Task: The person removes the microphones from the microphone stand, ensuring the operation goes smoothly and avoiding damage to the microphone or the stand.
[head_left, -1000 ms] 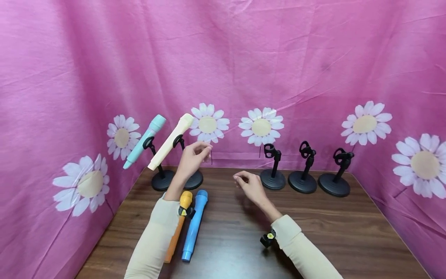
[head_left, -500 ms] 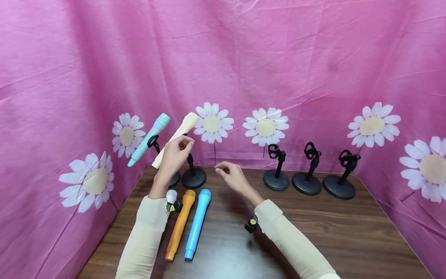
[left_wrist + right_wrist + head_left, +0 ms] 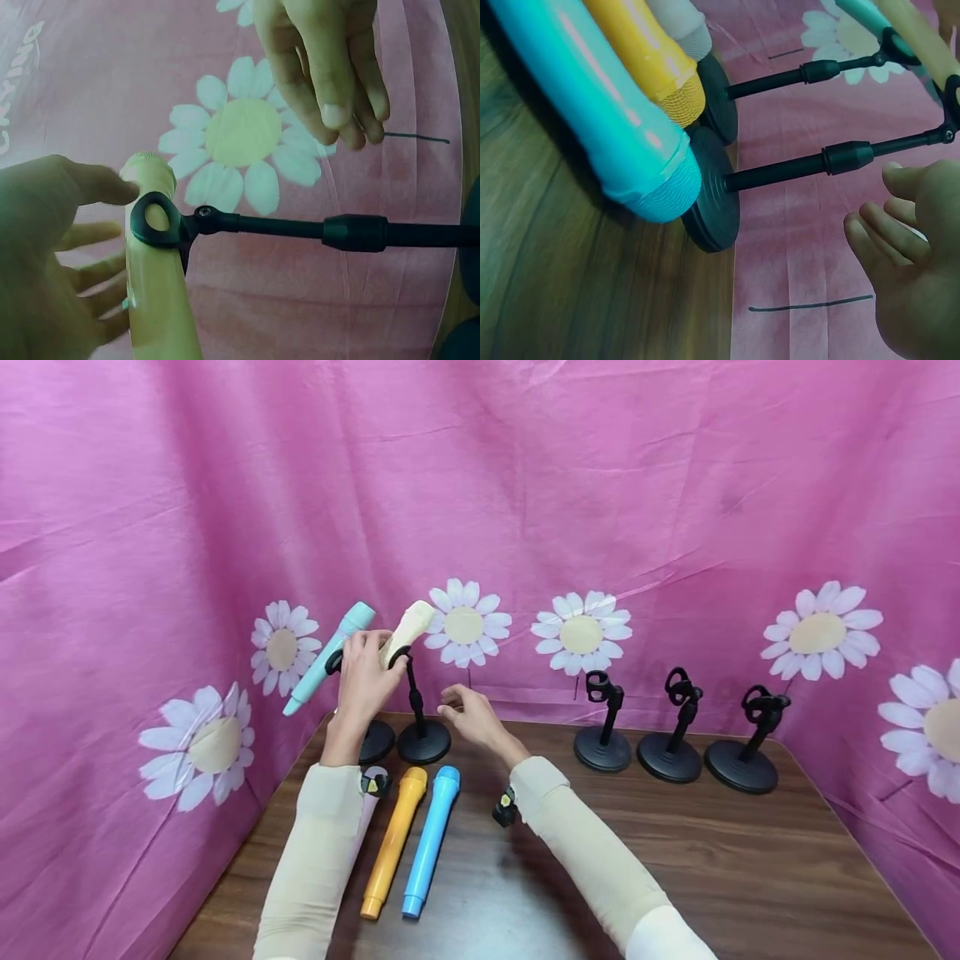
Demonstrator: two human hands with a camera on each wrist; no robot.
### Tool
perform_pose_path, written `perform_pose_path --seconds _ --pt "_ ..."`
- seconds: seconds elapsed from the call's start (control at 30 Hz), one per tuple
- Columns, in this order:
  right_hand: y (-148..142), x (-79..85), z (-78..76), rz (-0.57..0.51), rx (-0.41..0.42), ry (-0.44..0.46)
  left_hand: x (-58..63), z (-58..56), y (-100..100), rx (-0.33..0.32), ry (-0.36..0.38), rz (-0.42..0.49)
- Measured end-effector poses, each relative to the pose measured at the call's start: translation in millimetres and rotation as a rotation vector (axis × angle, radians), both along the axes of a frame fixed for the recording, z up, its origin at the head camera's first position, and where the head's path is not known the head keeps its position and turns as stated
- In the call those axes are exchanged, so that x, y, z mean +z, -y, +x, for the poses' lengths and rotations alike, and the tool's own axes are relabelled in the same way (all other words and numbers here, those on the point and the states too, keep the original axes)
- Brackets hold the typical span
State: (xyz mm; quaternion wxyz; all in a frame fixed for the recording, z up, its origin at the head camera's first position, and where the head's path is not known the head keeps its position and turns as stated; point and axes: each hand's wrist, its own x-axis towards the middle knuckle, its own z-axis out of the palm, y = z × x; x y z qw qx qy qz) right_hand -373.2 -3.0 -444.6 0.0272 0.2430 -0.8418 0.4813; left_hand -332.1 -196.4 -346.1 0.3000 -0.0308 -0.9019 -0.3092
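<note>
The lower length of the cream microphone (image 3: 411, 623) is hidden in the head view by the left hand (image 3: 363, 677), whose loosely spread thumb and fingers are set about it; whether it is touched cannot be told. The microphone is held slantwise in the ring-shaped clip of a black stand (image 3: 416, 702). The right hand (image 3: 476, 718), near the pole, is loosely bent with nothing gripped, and is cut off by the top edge of the left wrist view. The pole under the turquoise microphone (image 3: 322, 670) is mostly covered, and the lilac microphone (image 3: 367, 810) is partly masked by a sleeve (image 3: 315, 860). Beside it, the smooth, glossy orange microphone (image 3: 394, 842) and blue microphone (image 3: 431, 843), with finely ridged heads, are laid on the wood-grained table (image 3: 712, 868). Creased pink cloth (image 3: 480, 485) is patterned with white daisies.
</note>
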Motion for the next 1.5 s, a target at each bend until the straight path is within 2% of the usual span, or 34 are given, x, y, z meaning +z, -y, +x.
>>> perform_pose_path --seconds 0.13,0.23,0.47,0.67,0.97,1.23,1.5 --pt "6 1.5 -3.7 -0.016 -0.015 0.046 -0.8 -1.8 1 -0.011 0.156 0.001" --pt "10 0.0 -5.0 -0.029 -0.008 0.070 -4.2 -3.1 2 -0.021 0.189 0.006" --pt "19 -11.6 -1.5 -0.063 0.005 0.109 -11.1 -2.6 6 -0.061 0.079 0.091" --pt "27 -22.1 1.8 -0.067 -0.014 0.117 -15.3 -2.4 7 -0.132 0.021 0.149" --pt "29 -22.2 1.6 -0.071 0.021 0.075 -17.9 -1.2 5 -0.196 -0.021 0.183" --pt "28 -19.2 -0.6 -0.032 -0.007 0.006 -16.7 2.2 1 -0.217 -0.025 0.185" --pt "25 -16.7 -3.0 -0.062 -0.038 -0.049 -9.3 6.3 0 -0.258 -0.070 0.193"
